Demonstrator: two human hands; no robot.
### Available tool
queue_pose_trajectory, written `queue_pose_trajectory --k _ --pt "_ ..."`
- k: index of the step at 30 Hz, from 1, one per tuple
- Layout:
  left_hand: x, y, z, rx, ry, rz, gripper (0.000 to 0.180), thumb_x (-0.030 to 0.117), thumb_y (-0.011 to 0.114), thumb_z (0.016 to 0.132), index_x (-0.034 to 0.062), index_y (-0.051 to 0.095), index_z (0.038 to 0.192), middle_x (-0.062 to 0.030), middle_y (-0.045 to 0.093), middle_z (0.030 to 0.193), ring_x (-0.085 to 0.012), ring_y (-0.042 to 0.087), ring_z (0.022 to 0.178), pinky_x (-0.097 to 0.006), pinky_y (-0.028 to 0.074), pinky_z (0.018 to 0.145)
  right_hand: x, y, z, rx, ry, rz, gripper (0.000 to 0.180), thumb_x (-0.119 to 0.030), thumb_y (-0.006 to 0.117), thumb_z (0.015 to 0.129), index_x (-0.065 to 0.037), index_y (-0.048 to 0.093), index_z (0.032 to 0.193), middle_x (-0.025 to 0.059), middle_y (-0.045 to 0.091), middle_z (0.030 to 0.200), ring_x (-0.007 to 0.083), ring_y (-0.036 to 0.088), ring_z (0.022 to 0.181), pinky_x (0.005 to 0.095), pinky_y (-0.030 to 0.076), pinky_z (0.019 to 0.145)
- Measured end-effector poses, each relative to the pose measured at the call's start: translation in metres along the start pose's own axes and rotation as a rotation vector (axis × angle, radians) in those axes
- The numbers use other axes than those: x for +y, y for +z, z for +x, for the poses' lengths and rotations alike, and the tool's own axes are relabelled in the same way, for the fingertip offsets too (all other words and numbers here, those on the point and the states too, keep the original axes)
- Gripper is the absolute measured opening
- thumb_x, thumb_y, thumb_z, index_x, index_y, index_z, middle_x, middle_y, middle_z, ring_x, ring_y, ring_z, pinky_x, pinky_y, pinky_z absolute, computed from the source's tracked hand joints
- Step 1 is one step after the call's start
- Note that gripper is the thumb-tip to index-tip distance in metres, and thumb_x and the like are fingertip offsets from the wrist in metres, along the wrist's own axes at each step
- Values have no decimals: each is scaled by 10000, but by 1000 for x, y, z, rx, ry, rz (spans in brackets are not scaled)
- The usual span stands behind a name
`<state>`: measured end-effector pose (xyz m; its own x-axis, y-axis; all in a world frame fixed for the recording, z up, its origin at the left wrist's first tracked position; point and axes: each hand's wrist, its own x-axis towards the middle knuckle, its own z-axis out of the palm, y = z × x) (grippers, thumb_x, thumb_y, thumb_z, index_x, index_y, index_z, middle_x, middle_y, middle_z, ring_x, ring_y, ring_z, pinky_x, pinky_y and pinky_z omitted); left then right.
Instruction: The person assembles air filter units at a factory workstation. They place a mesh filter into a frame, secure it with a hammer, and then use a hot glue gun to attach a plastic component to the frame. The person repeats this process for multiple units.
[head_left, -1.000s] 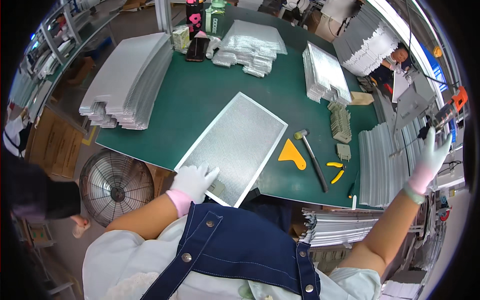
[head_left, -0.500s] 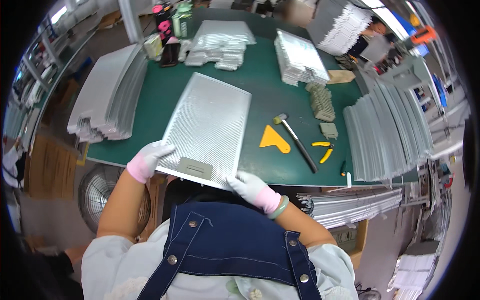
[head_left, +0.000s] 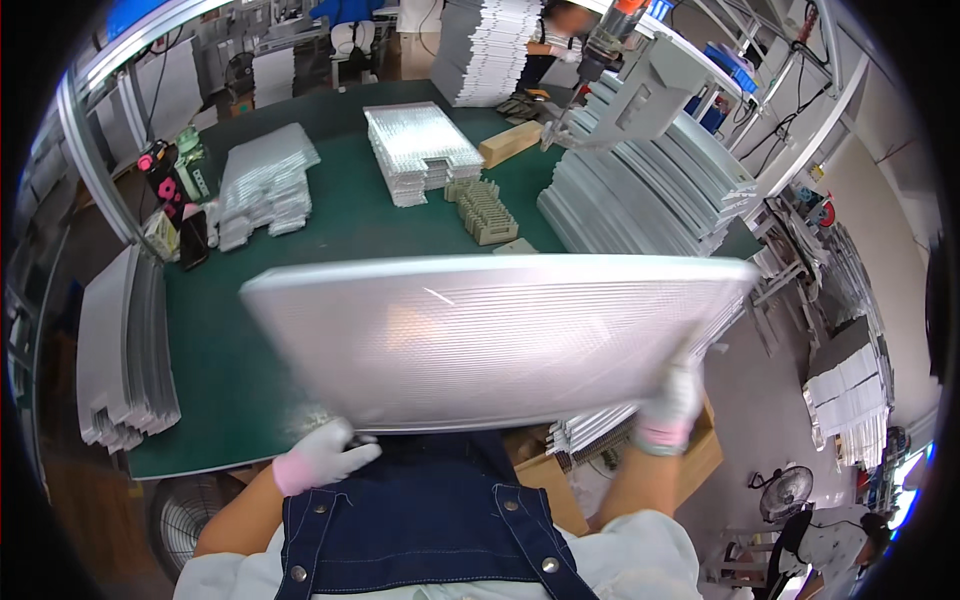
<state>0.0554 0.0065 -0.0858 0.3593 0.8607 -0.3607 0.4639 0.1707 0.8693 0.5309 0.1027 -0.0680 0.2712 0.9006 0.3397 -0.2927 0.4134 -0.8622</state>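
Observation:
A wide silver mesh panel (head_left: 480, 345) with a pale rim is raised in front of me, tilted and slightly blurred. My right hand (head_left: 672, 405), in a white and pink glove, grips its right end; motion smears the fingers. Close to the panel's lower left edge is my gloved left hand (head_left: 325, 457), thumb and fingers apart; whether it touches the edge is unclear. Beyond the panel lies a row of grey-green plastic pieces (head_left: 482, 212), with one more piece (head_left: 515, 246) partly hidden by the panel's rim.
Stacked panels (head_left: 125, 345) stand at the left of the green table (head_left: 225, 365). More panel stacks (head_left: 270, 180) (head_left: 415, 145) lie at the back, beside a wooden block (head_left: 510, 143). Large stacked panels (head_left: 640, 185) fill the right side, under a grey machine (head_left: 645, 95). Another person is at the far back.
The panel has been lifted and turned, its right end swung to the right with my right hand. My left hand has moved down from its former grip. The view has shifted right.

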Motion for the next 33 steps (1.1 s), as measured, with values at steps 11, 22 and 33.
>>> queue_pose_trajectory --k 11,22,33 --pt "20 -18 6 227 14 -117 484 155 572 958 -80 493 1373 -173 639 1273 -199 615 1145 -333 467 1010 -140 -31 180 460 -861 -1746 537 -204 696 861 11 559 1333 207 666 1153 325 661 1043 372 520 935" --pt "-24 -18 -17 279 -9 -130 509 159 590 952 -92 485 1381 -192 631 1277 -221 624 1134 -330 475 1009 -117 -3 434 273 -29 -381 169 -177 650 944 -34 695 1022 95 689 914 203 650 811 332 553 732" --pt "-20 -47 -70 609 3 312 490 193 611 925 -45 538 1346 -219 645 1235 -335 627 1138 -390 477 1012 -137 9 403 -185 -523 -1736 306 -152 495 1013 17 630 1229 133 686 1038 219 641 933 334 510 850"
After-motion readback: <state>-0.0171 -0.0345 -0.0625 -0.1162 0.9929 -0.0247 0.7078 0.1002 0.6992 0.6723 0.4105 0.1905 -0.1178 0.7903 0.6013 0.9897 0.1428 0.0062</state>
